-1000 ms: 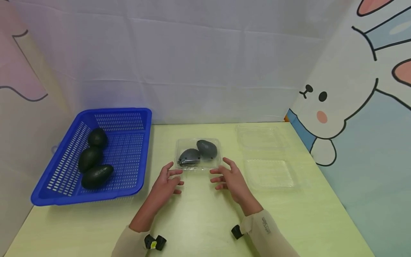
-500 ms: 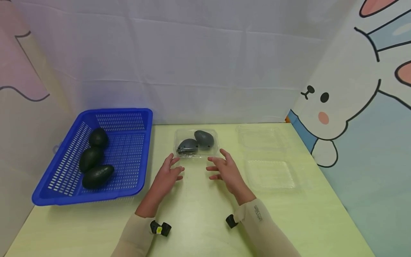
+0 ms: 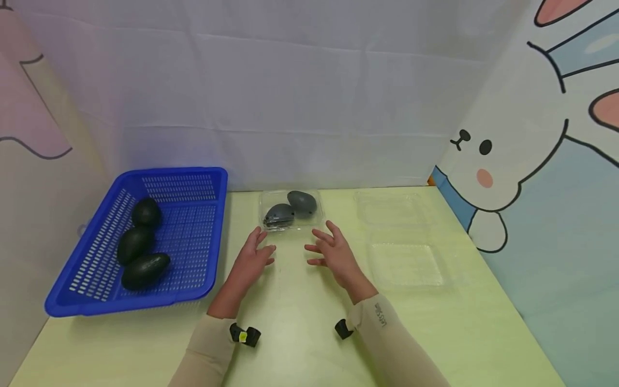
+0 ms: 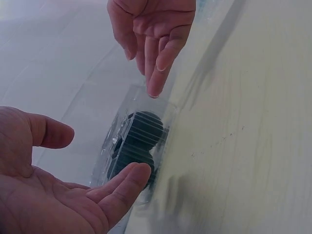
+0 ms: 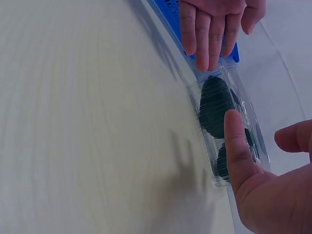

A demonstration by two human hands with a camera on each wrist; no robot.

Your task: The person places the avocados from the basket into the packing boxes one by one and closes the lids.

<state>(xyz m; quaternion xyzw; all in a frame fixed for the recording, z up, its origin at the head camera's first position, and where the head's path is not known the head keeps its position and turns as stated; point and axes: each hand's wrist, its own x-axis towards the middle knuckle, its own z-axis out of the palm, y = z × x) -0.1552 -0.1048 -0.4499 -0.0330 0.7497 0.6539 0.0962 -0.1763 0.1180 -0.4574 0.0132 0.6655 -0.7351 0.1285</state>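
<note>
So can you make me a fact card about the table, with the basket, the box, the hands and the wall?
Basket: blue, on the table's left
In basket: three avocados
Box: clear, near the table's far edge
In box: two avocados
Left hand: open, near the box
Right hand: open, near the box
On the right: clear plastic; can't tell if one box or two
Wall picture: rabbit
</note>
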